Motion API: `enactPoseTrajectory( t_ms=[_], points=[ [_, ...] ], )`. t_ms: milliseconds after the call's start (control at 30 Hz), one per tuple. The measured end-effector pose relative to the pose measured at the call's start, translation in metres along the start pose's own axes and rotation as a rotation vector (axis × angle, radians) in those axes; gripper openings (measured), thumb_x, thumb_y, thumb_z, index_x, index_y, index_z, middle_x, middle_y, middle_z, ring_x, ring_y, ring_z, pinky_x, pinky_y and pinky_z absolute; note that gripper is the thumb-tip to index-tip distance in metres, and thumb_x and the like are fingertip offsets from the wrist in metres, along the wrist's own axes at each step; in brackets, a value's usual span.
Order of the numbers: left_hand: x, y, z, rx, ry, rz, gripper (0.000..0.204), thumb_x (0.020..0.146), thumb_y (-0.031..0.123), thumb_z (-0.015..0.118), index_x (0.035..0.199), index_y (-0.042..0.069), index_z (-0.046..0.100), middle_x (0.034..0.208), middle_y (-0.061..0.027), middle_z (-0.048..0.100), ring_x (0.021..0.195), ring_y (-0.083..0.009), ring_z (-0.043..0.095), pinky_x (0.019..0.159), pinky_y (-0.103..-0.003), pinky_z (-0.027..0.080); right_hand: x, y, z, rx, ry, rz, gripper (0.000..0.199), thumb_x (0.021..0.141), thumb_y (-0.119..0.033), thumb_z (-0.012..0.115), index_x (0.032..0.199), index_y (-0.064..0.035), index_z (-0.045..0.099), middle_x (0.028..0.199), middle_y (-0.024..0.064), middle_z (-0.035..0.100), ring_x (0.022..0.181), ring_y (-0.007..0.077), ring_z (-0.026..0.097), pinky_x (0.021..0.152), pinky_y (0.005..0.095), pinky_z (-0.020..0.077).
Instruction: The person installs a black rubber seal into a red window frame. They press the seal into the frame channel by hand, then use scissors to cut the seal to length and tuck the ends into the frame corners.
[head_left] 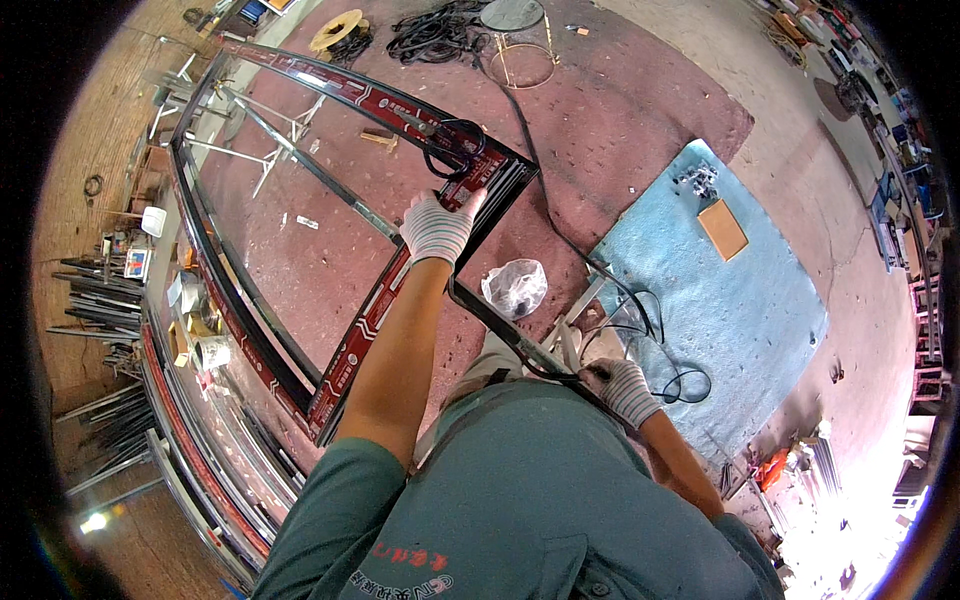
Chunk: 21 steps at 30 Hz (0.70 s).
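Observation:
A large metal window or door frame (365, 325), dark with red printed film, stretches from in front of me to the far left. My left hand (438, 230), in a white striped glove, is closed over its near bar close to the corner. A coiled black cable (458, 148) lies on that corner. From the frame a long black strip (505, 330) slants toward my waist. My right hand (622, 392), also gloved, has its fingers bent closed at the strip's lower end, by my right hip. Its fingertips are dark and partly hidden.
A clear plastic bag (515, 288) lies on the red floor mat. On the blue mat (740, 310) at right are a brown tray (722, 230), small metal parts (697, 180) and a loose black cable. Metal profiles (215, 470) lie at left; a wire spool (342, 35) stands far off.

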<state>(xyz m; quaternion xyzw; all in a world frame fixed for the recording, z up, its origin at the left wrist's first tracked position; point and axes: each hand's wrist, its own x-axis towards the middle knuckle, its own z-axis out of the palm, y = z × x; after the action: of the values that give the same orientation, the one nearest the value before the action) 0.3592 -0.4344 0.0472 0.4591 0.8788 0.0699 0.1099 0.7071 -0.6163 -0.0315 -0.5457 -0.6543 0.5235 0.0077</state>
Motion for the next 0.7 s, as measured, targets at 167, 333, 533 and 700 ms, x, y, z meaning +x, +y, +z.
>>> enactPoseTrajectory(
  t_ms=[167, 333, 533, 700],
  points=[
    [-0.003, -0.038, 0.007, -0.099, 0.046, 0.179, 0.071, 0.079, 0.062, 0.075, 0.106, -0.003, 0.065, 0.106, -0.0227, 0.066, 0.102, -0.0376, 0.063, 0.090, -0.046, 0.050, 0.038, -0.002, 0.017, -0.086, 0.009, -0.112, 0.035, 0.094, -0.039, 0.067, 0.106, -0.0063, 0.073, 0.094, 0.0193, 0.073, 0.089, 0.0355, 0.072, 0.078, 0.0416, 0.0557],
    [-0.014, -0.077, 0.000, -0.169, 0.032, 0.252, 0.068, 0.084, 0.057, 0.071, 0.112, -0.005, 0.063, 0.105, -0.0235, 0.065, 0.100, -0.0401, 0.063, 0.089, -0.046, 0.051, 0.101, -0.074, 0.018, -0.046, 0.102, -0.328, 0.030, 0.090, -0.025, 0.072, 0.110, -0.0031, 0.071, 0.102, 0.0171, 0.073, 0.094, 0.0287, 0.071, 0.086, 0.0384, 0.0545],
    [-0.004, -0.123, 0.011, -0.374, -0.191, 0.214, 0.047, 0.096, 0.030, 0.068, 0.126, -0.005, 0.057, 0.112, -0.0197, 0.070, 0.103, -0.0277, 0.068, 0.092, -0.035, 0.050, 0.155, -0.202, 0.025, 0.452, 0.221, -0.235, 0.036, 0.093, -0.032, 0.070, 0.110, 0.0005, 0.068, 0.103, 0.0189, 0.073, 0.090, 0.0316, 0.071, 0.082, 0.0386, 0.0544],
    [-0.008, -0.113, 0.004, -0.401, -0.131, 0.234, 0.046, 0.095, 0.033, 0.067, 0.123, -0.002, 0.060, 0.106, -0.0228, 0.071, 0.099, -0.0337, 0.069, 0.088, -0.038, 0.052, 0.209, -0.207, 0.066, 0.661, 0.441, -0.173, 0.031, 0.096, -0.030, 0.070, 0.099, 0.0002, 0.066, 0.075, 0.0029, 0.065, 0.063, 0.0120, 0.055, 0.058, 0.0310, 0.0471]
  ],
)
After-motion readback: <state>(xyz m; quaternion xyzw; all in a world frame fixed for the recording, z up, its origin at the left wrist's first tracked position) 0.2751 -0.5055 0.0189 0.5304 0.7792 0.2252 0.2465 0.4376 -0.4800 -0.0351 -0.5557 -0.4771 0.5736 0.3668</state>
